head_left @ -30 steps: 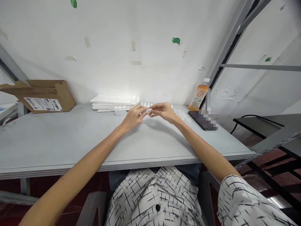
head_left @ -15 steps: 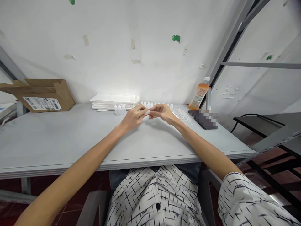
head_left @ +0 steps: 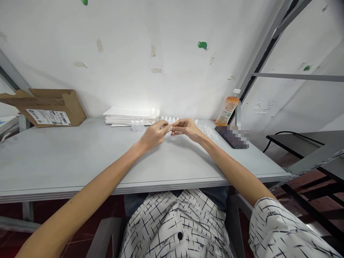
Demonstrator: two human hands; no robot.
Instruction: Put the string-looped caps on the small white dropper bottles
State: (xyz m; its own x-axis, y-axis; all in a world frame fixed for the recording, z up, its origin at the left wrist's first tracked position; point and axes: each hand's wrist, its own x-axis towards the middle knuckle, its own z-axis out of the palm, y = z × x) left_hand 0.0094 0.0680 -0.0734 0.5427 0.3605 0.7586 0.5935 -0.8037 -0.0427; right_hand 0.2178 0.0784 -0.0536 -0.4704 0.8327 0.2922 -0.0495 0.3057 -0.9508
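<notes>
My left hand (head_left: 154,135) and my right hand (head_left: 187,129) meet above the middle of the grey table (head_left: 172,161). Between their fingertips is a small white piece (head_left: 170,128), too small to make out clearly; the fingers of both hands are pinched on it. Just left of my left hand stand a few small translucent bottles (head_left: 137,125). Behind my hands is a row of several similar bottles (head_left: 169,119), partly hidden. A pile of thin white pieces (head_left: 208,132) lies right of my right hand.
A stack of white sheets (head_left: 130,115) lies by the wall. An open cardboard box (head_left: 51,109) sits at the far left. Back right are an orange drink bottle (head_left: 228,107) and a dark phone-like object (head_left: 231,138), partly blurred. A metal frame rises at the right.
My left fingers have shifted slightly around the small white piece, which shows less than before. My right hand has hardly moved.
</notes>
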